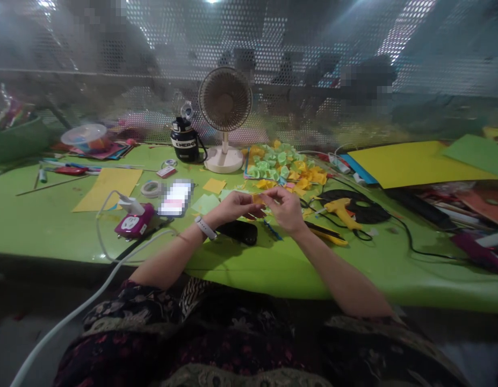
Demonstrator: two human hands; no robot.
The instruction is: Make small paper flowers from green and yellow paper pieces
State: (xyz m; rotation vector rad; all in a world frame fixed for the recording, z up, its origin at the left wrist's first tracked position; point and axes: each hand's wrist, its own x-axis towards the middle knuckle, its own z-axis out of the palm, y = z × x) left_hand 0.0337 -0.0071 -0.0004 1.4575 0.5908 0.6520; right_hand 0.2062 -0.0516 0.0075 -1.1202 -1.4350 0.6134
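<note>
Centrally, a small yellow paper piece [257, 199] is pinched between the nearly closed fingertips of the left hand [232, 208] and the right hand [284, 209], with the fingers of both hands curled inward around it. A white smartwatch [206, 227] is worn on the left wrist. A black oval case [236, 233] is lying just below the hands, at six o'clock. A heap of folded green and yellow paper pieces [283, 166] is piled at twelve o'clock, and a yellow hot glue gun [340, 212] is lying at three o'clock.
</note>
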